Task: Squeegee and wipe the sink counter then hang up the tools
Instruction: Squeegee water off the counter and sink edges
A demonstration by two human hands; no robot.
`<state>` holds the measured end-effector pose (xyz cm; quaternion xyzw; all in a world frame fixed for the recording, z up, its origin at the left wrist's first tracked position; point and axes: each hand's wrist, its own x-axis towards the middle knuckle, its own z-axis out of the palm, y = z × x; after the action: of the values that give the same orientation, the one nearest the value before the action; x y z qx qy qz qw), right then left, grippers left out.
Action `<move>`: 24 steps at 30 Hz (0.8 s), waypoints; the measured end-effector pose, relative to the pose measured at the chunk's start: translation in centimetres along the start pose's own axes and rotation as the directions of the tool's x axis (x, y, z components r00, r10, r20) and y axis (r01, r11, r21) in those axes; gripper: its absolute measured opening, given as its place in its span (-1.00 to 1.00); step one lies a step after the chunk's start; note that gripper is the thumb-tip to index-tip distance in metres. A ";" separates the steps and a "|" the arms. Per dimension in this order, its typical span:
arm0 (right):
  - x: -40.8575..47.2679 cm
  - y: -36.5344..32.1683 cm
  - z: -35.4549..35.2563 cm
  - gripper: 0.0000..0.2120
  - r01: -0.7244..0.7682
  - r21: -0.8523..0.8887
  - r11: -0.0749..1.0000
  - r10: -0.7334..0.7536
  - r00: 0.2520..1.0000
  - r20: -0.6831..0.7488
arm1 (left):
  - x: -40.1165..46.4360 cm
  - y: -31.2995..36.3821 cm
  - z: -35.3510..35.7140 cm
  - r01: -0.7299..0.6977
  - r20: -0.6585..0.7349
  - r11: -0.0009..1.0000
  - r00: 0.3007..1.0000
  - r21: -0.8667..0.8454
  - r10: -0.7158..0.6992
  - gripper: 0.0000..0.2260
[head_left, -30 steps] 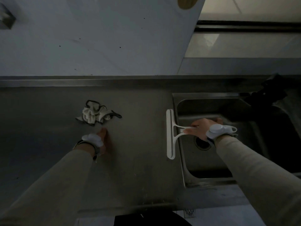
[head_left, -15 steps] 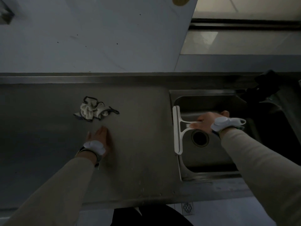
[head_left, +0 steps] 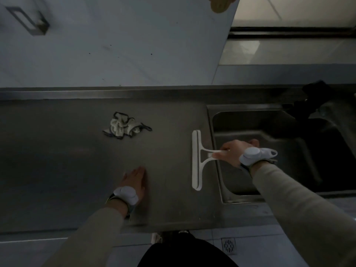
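Nearest the camera, a floor drain grate sits in the tiled floor below the front edge of the steel table. No brand, label or writing can be read anywhere in this dim view.

The left hand lies palm down on the table, its fingers stretched out flat and close together, holding nothing. A white sensor unit is strapped to that wrist, above a beige sleeve.

To the right, the right hand hovers over the sink, its fingers curled shut around the handle of the white squeegee. The squeegee's long blade lies on the table just left of the sink's rim, running front to back, with the forked handle reaching rightward over the rim into the hand. This wrist too carries a white strapped unit.

Farther back, a crumpled pale cloth with dark edging lies on the table, well apart from both hands. Beyond it the wall rises, with a metal bracket at upper left.
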<state>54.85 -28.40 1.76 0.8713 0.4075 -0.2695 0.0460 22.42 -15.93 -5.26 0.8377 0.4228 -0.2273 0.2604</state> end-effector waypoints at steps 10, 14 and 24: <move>-4.3 -6.3 6.0 -0.43 0.062 0.029 0.998 -0.062 0.998 0.000 | -3.6 -1.9 2.7 -0.044 -0.004 0.998 0.999 -0.043 0.044 -0.42; -5.8 -8.5 7.6 -0.43 0.088 0.017 0.996 -0.088 0.996 -0.034 | -5.0 -2.8 3.7 -0.048 0.005 0.998 0.999 -0.042 0.049 -0.44; -7.3 -11.0 9.6 -0.49 0.100 -0.040 0.994 -0.102 0.994 -0.037 | -6.3 -2.7 4.4 -0.056 0.018 0.998 0.998 -0.035 0.057 -0.39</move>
<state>38.80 -29.00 -1.16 0.8538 0.4568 -0.2465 0.0407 16.08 -21.04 -5.55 0.8425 0.4003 -0.2204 0.2852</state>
